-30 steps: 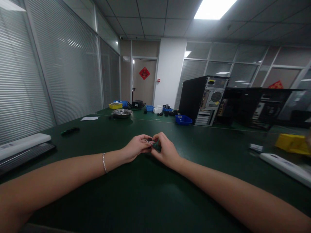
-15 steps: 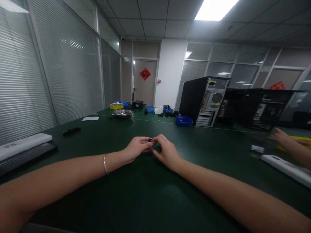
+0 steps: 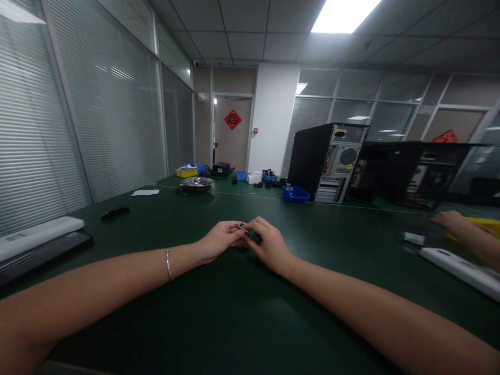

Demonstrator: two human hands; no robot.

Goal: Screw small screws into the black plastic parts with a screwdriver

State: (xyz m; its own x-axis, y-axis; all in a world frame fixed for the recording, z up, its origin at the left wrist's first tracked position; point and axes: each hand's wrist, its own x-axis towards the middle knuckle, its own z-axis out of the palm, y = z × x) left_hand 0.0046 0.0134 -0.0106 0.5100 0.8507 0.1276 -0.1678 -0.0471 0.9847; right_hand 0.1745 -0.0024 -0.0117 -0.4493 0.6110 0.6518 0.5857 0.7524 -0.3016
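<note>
At counter [image 3: 219,323] centre, I see both hands joined over one small dark part [image 3: 254,237]. Left hand [image 3: 219,240] pinches a thin silvery sliver [image 3: 242,228] at the part's 10 o'clock end; right hand [image 3: 269,246] has its fingers [image 3: 261,228] clenched over the dark body. Versus a second ago, both hands sit lower, nearly on the counter, and the part is more covered by the right hand. My read: close fitting work, braced on the surface. Long axis of the sliver runs roughly 10 to 4 o'clock, tip toward 10; the part's own axis I cannot tell, too hidden. Another person's hand [image 3: 449,219] has come in at 3 o'clock, near the white bar [image 3: 457,266].
</note>
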